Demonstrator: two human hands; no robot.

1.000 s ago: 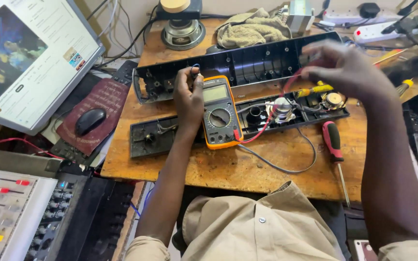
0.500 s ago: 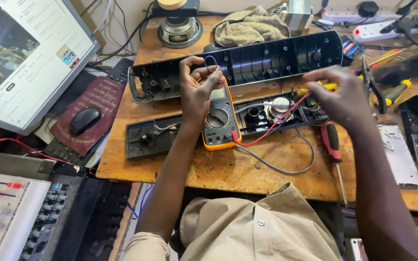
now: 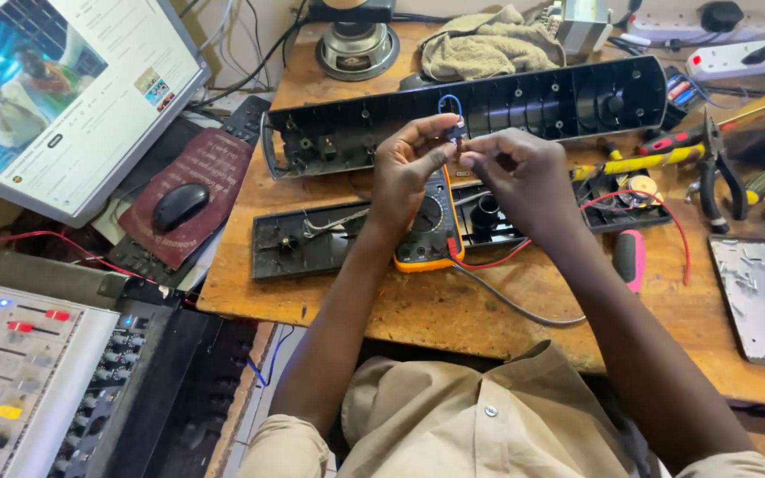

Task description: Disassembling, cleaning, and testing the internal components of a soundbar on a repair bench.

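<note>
My left hand (image 3: 407, 168) and my right hand (image 3: 513, 173) meet above the wooden workbench (image 3: 489, 310), fingertips pinching a small dark part with a blue wire loop (image 3: 450, 111). Right under them lies an orange multimeter (image 3: 427, 232) with red and black leads trailing right. Behind the hands stands a long black plastic speaker housing (image 3: 524, 106). A flat black panel (image 3: 312, 239) with small parts on it lies under the multimeter.
A monitor (image 3: 64, 88) stands at left, with a mouse (image 3: 179, 205) on a maroon pad. An audio mixer (image 3: 19, 381) sits at lower left. Pliers (image 3: 717, 173), screwdrivers (image 3: 630, 164), a grey metal plate (image 3: 759, 296), a loose speaker driver (image 3: 358, 46) and a cloth (image 3: 484, 46) crowd the bench.
My left hand has lifted off the multimeter and my right hand has come in from the right. Both now meet at the small wired part in front of the housing.
</note>
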